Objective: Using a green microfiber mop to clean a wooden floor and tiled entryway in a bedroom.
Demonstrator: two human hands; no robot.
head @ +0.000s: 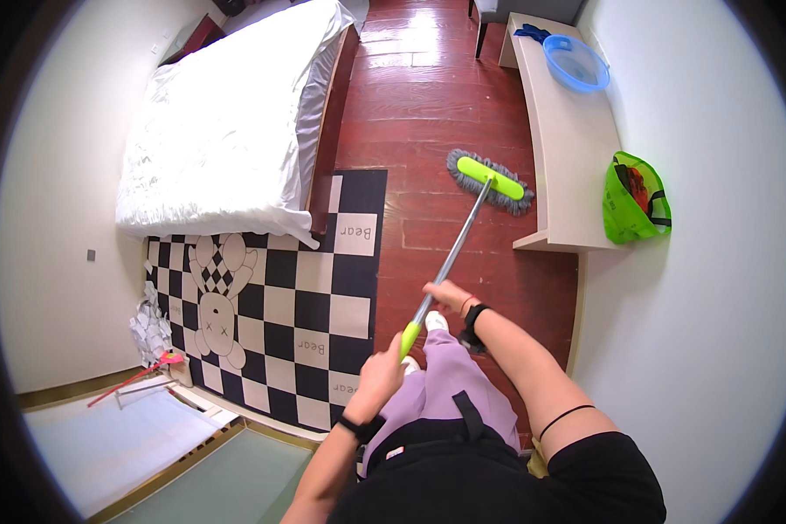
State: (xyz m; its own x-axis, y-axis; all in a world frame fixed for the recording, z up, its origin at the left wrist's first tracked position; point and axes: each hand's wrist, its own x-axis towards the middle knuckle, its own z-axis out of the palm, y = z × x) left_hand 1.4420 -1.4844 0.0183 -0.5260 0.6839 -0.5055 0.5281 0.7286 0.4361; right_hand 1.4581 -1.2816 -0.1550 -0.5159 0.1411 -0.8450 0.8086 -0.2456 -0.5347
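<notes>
A flat mop (pixel 490 180) with a lime-green plate and grey chenille fringe rests on the dark red wood floor (pixel 412 137), close to the low wooden bench on the right. Its metal pole slants down towards me. My left hand (pixel 381 378) is closed around the lime-green grip at the pole's lower end. Higher up, my right hand (pixel 450 296) holds the metal part of the pole. Both wrists wear black bands.
A bed (pixel 216 124) with a white cover stands at the left, beside a black-and-white checkered rug (pixel 281 314). The pale bench (pixel 573 144) carries a blue basin (pixel 575 64), a dark blue cloth (pixel 532 33) and a green bag (pixel 635 209). A grey chair (pixel 498 12) stands beyond.
</notes>
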